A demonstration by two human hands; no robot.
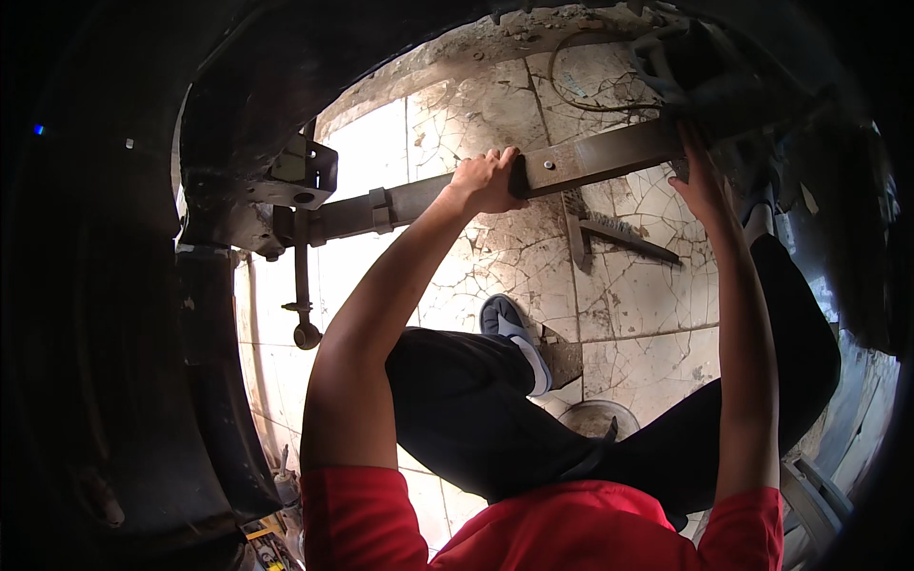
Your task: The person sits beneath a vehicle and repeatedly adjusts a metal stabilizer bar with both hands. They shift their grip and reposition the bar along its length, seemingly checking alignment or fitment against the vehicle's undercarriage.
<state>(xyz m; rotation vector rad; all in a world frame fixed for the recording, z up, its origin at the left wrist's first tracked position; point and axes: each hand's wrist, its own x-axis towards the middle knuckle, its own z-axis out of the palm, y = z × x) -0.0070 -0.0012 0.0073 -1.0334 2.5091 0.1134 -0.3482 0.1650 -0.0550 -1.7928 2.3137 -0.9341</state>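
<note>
A long dark leaf spring point(609, 157) runs across the view, rising from the left towards the upper right. A pale bolt head point(549, 166) shows on its face, and a metal clip point(380, 211) wraps it farther left. My left hand point(487, 181) is closed over the spring near its middle, beside a dark block-like edge. Towards the right end, my right hand point(701, 181) grips the spring, its fingers reaching up over the bar and its thumb below. Shadow hides part of that hand's hold and the spring's right end.
At left, a dark metal bracket point(309, 176) stands by the spring's end, and a rod point(303, 285) hangs below it. Dark vehicle bodywork surrounds the space. An angled metal piece point(624, 236) lies on the cracked tile floor point(638, 305). Tools point(271, 547) sit at lower left.
</note>
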